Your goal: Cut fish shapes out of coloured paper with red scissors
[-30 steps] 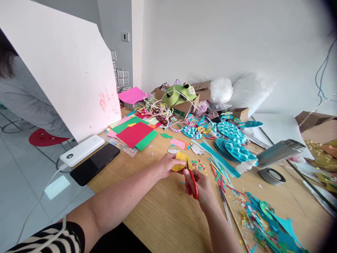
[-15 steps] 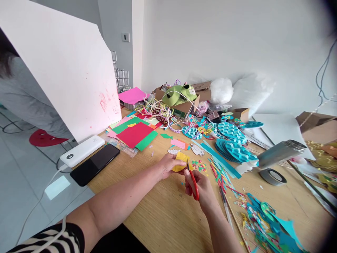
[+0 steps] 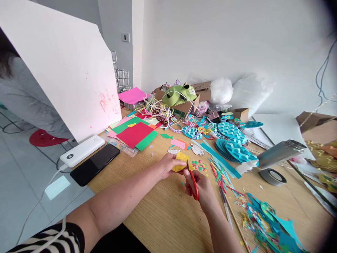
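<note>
Filling the near left corner: one black-and-white striped sleeve [image 3: 56,239], a white cable across it. Near right, a heap of blue and green scraps [image 3: 276,225], too tangled to count. Two hands at mid-table, close together. Left hand [image 3: 167,167]: grip closed on one piece of yellow paper [image 3: 182,155], thumb on top, held just above the table [image 3: 158,207]. Right hand [image 3: 202,188]: grip wrapped around one pair of red-handled scissors [image 3: 195,186], blades at the paper's right edge; cannot tell how far they are parted. To the left, one black phone [image 3: 94,165], screen dark, beside one white power bank [image 3: 84,150]; marks on its far end too small to read. To the right, one tape roll [image 3: 265,178], and behind it one metal flask [image 3: 280,153], tilted. Just beyond the hands, bright paper bits [image 3: 199,165], many; two white fish cutouts with drawn lines, one left [image 3: 173,151], one right [image 3: 197,150]; farther, one green fish cutout [image 3: 166,136]. Left of those, stacked coloured sheets, one red [image 3: 133,135] on top. Farther back, one green fabric item [image 3: 172,97] on a cardboard box, then two white bulging bags, left [image 3: 221,90] and right [image 3: 252,91], by the wall.
</note>
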Motion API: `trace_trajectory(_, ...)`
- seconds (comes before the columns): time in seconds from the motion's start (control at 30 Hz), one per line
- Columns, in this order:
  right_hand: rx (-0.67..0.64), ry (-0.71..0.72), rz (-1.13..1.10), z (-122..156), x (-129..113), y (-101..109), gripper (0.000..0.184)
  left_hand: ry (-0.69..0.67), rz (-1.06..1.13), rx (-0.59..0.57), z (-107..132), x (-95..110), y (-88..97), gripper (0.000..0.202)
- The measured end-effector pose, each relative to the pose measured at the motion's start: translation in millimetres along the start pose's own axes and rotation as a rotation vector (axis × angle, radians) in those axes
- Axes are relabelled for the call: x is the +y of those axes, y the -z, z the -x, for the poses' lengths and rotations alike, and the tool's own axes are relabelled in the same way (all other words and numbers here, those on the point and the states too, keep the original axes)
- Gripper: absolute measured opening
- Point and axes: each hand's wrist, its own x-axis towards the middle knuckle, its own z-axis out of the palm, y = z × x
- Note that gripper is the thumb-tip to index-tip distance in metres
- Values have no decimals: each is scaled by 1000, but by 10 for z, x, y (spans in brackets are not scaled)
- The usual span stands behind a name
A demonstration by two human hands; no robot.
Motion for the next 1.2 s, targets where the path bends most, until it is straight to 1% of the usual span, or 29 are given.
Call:
trace_trajectory(0.8, 7, -14, -8, -3, 0, 10, 55, 4, 12, -9, -3, 1, 5, 29)
trace_trajectory(1.2, 11, -32, -26, -4, -24, 9, 54, 13, -19, -6, -10, 0, 19, 30)
